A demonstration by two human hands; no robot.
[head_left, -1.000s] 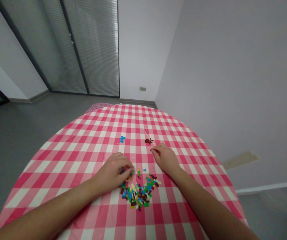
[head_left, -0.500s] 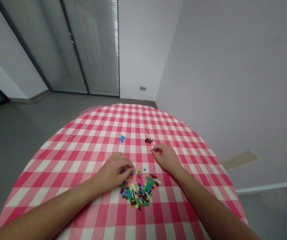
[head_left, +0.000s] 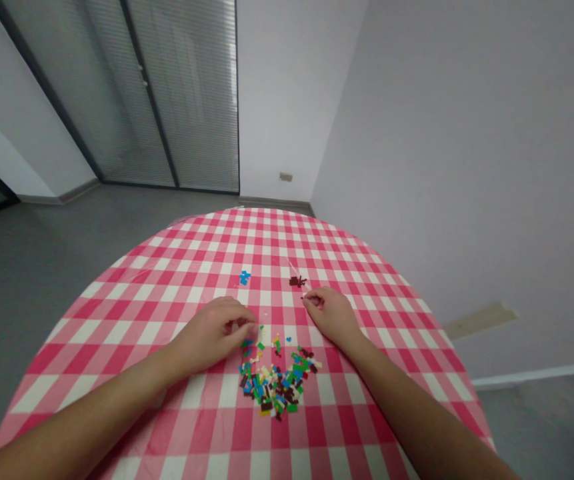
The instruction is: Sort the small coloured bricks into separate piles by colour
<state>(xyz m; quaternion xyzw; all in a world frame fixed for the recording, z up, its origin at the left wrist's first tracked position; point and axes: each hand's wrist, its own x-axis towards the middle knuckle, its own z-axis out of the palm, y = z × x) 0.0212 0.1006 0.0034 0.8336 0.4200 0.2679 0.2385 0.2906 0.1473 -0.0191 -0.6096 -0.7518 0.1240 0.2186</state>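
A loose heap of small toy bricks (head_left: pixel 279 387), in green, blue, brown, white and yellow, lies on the table near me. My left hand (head_left: pixel 224 330) is at the upper left of the heap, thumb and fingertips together in a pinch; what they hold, if anything, I cannot make out. Past the heap on the right, my right hand (head_left: pixel 331 313) pinches a tiny dark brown brick (head_left: pixel 303 298) at its fingertips. Just beyond those fingertips is a small group of brown bricks (head_left: pixel 297 281). Farther left sits a small group of blue bricks (head_left: pixel 245 277).
A red-and-white checked tablecloth (head_left: pixel 207 427) covers the rounded table. A single blue piece (head_left: pixel 289 339) and some green pieces lie just beyond the heap. A grey wall (head_left: pixel 467 167) rises on the right, and a glass partition with blinds (head_left: pixel 191 100) stands beyond the table.
My left hand has shifted left and slightly away from me, uncovering small bricks at the heap's upper left. My right hand has stayed almost in place, still pinching the brown brick.
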